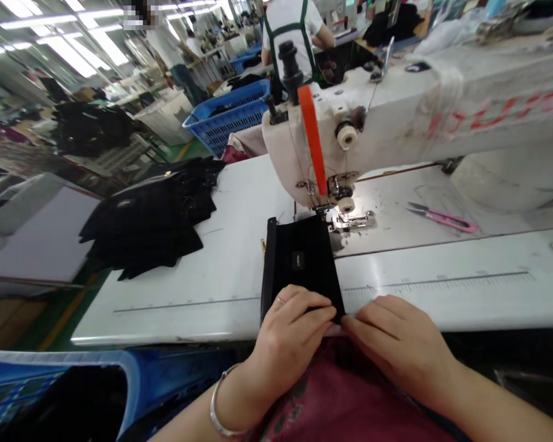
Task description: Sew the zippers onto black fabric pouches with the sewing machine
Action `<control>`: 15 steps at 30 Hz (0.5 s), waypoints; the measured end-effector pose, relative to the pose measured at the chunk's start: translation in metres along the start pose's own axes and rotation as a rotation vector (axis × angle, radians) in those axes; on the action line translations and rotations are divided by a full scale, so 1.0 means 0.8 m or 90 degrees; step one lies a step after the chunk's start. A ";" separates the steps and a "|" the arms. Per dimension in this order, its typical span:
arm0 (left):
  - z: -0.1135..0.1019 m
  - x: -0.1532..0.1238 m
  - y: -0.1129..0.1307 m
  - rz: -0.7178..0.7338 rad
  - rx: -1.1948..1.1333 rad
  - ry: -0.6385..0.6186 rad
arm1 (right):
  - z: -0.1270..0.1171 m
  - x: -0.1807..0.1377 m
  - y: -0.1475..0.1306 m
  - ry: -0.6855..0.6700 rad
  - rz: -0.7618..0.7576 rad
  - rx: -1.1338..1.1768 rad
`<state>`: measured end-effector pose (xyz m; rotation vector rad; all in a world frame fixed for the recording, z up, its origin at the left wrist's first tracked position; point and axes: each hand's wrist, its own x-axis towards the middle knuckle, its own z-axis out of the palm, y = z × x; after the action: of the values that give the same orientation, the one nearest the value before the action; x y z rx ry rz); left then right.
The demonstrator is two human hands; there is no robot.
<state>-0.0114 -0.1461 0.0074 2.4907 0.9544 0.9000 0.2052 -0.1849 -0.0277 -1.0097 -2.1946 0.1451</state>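
Observation:
A black fabric piece with a small label lies on the white sewing table, its far end under the presser foot of a white sewing machine. My left hand rests on the near end of the piece, fingers curled over it, a ring on one finger and a bracelet on the wrist. My right hand sits at the table's front edge, fingertips pinching the piece's near right corner.
A pile of black fabric pieces lies at the table's left. Pink thread snips lie right of the needle. A blue bin stands at lower left, another blue basket behind. People work in the background.

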 end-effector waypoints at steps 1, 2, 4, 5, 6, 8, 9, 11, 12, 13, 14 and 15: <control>0.001 -0.001 0.002 0.007 0.015 0.009 | 0.000 -0.001 0.001 -0.001 -0.004 0.005; 0.002 -0.003 0.002 0.015 0.031 0.012 | 0.001 -0.002 0.002 -0.003 -0.007 0.007; 0.004 -0.006 0.002 0.035 0.058 -0.002 | 0.001 -0.003 0.004 -0.011 -0.011 0.004; 0.004 -0.007 0.001 0.044 0.067 -0.016 | 0.002 -0.004 0.004 -0.017 -0.011 0.000; 0.005 -0.007 -0.001 0.053 0.072 -0.031 | 0.002 -0.004 0.004 -0.021 -0.013 -0.002; 0.006 -0.007 -0.002 0.070 0.080 -0.062 | 0.002 -0.004 0.005 -0.020 -0.016 0.002; 0.006 -0.006 -0.002 0.080 0.085 -0.072 | 0.001 -0.004 0.005 -0.018 -0.018 0.004; 0.005 -0.004 -0.001 0.095 0.091 -0.079 | -0.001 -0.005 0.006 -0.014 -0.023 0.010; 0.004 -0.003 0.000 0.099 0.091 -0.080 | -0.002 -0.005 0.006 -0.013 -0.026 0.016; 0.003 -0.003 0.000 0.100 0.089 -0.080 | -0.004 -0.006 0.006 -0.013 -0.026 0.022; 0.002 -0.003 0.000 0.098 0.087 -0.080 | -0.005 -0.007 0.006 -0.013 -0.023 0.031; 0.002 -0.003 -0.001 0.093 0.083 -0.079 | -0.006 -0.008 0.006 -0.012 -0.018 0.042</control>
<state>-0.0119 -0.1474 0.0051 2.7207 0.8228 0.7366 0.2143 -0.1866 -0.0295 -0.9447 -2.2056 0.2133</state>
